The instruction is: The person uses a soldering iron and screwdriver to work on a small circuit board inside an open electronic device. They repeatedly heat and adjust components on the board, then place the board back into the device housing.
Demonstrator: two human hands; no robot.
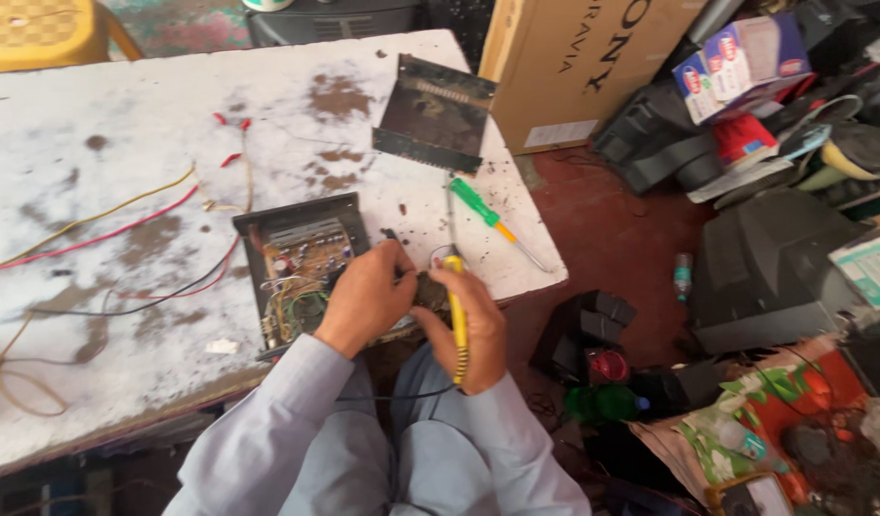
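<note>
Right hand grips my yellow tool, left hand pinches a part beside the opened circuit box; repair looks midway, cover off

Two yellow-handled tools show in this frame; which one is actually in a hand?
The yellow tool gripped in the right hand, at the open circuit box. The green-and-yellow screwdriver lies untouched on the white table, farther from the person.

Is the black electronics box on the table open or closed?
Open. The black box shows its circuit board and wiring from above, with no cover on it. The left hand rests at its edge; a dark panel lies apart.
</note>
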